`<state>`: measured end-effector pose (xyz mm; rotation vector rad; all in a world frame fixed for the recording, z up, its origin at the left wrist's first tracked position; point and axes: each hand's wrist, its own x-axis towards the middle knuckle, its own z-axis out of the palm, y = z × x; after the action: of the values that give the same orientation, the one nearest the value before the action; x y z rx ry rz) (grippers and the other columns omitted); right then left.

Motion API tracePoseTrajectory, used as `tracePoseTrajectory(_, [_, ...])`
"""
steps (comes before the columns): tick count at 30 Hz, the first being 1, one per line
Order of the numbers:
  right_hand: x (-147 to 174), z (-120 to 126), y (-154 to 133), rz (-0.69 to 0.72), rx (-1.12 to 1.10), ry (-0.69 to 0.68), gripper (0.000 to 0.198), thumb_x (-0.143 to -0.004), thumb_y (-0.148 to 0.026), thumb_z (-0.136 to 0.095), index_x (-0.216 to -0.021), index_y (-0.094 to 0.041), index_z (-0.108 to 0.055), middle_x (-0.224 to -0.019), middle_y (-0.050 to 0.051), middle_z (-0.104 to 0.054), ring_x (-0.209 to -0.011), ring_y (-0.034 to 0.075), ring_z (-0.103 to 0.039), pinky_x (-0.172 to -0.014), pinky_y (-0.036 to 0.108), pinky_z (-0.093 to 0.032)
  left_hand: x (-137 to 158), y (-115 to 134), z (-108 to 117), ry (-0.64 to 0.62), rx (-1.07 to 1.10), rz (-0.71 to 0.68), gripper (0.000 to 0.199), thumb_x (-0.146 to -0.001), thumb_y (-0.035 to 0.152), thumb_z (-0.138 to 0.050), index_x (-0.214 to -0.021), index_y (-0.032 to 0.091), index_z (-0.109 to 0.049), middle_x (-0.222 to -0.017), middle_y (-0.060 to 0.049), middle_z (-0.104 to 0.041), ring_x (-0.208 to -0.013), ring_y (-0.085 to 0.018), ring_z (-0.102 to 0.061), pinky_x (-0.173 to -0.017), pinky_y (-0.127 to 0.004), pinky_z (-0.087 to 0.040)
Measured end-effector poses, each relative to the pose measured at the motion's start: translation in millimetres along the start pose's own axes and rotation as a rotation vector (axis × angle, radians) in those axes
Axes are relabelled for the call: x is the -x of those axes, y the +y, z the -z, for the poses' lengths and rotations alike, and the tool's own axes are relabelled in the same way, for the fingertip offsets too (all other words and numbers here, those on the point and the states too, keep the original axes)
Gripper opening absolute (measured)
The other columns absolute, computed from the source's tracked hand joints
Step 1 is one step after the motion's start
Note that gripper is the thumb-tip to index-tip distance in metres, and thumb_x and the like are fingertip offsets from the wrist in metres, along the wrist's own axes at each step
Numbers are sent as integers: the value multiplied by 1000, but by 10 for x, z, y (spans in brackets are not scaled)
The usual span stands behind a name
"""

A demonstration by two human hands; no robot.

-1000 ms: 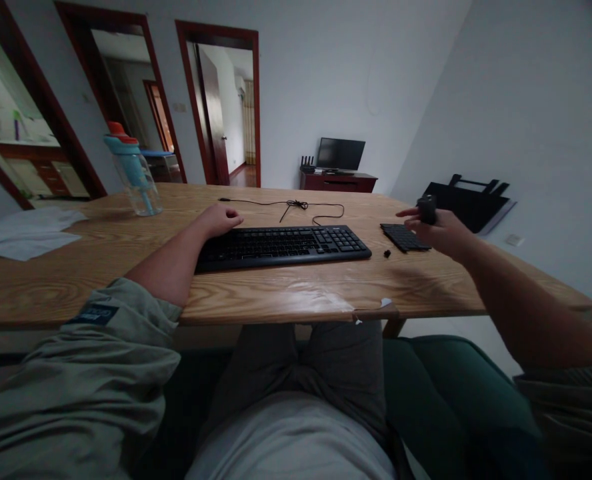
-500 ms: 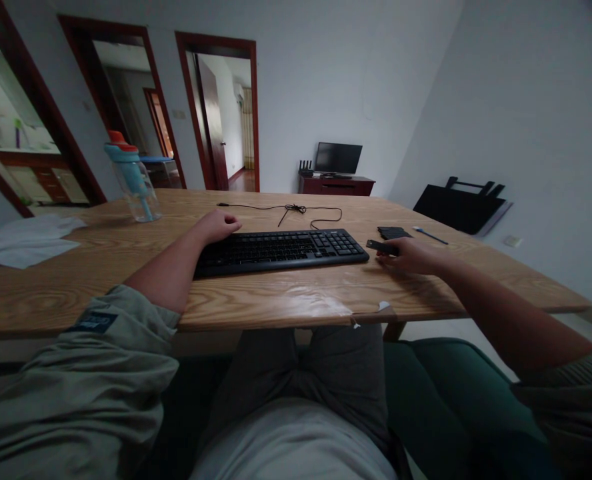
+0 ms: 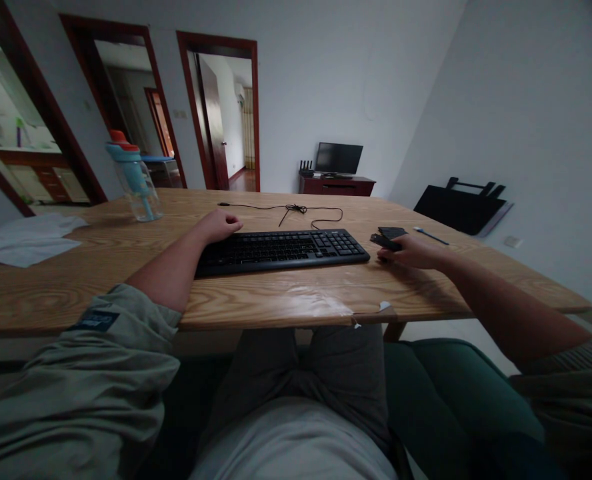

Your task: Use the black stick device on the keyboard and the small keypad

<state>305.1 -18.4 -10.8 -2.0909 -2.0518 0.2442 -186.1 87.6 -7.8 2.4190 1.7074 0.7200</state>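
Note:
A black keyboard (image 3: pixel 281 250) lies flat on the wooden table in front of me. My left hand (image 3: pixel 221 225) is at its back left corner, fingers curled closed; what is inside them, if anything, is hidden. The left forearm crosses the keyboard's left end. Just off the right end, my right hand (image 3: pixel 409 252) pinches a small black bar-shaped item (image 3: pixel 385 243), held low over the table and pointing toward the keyboard; its exact kind is unclear. Behind the right hand is a dark, slotted flat item (image 3: pixel 391 231), partly covered.
The keyboard's cable (image 3: pixel 296 209) lies loosely bundled behind it. A thin blue brush-like tool (image 3: pixel 431 236) is at the right. A clear bottle with a red and blue lid (image 3: pixel 139 180) and white tissues (image 3: pixel 26 237) are at the left. Torn film (image 3: pixel 383 308) marks the front edge.
My right hand has shifted slightly to the right and back, carrying the black bar-shaped item a little away from the keyboard's end. The left hand stays in place.

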Motion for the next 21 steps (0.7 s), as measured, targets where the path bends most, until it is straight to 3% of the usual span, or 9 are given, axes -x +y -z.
tracePoseTrajectory(8, [-18, 82, 224, 154, -84, 47, 32, -82, -46, -64, -96, -20, -75, -95, 8, -74, -86, 26, -66, -78, 36, -49, 1, 6, 2, -22, -22, 2, 47, -77, 53, -51, -85, 14, -76, -78, -8, -72, -71, -22, -60, -67, -32, -41])
tracePoseTrajectory(17, [81, 13, 99, 99, -58, -80, 30, -76, -45, -69, -94, -23, -77, -86, 6, -73, -79, 24, -66, -71, 34, -50, 13, 17, 10, -20, 0, 17, 48, -75, 55, -52, -85, 16, -77, -77, -7, -72, -73, -23, -61, -68, -32, -41])
tracePoseTrajectory(21, [92, 124, 215, 129, -167, -67, 29, -74, -43, -71, -91, -21, -77, -92, 7, -73, -85, 24, -65, -78, 34, -49, 21, 34, 18, -27, -19, 25, 47, -76, 54, -51, -86, 16, -77, -78, -7, -72, -75, -23, -62, -69, -32, -42])
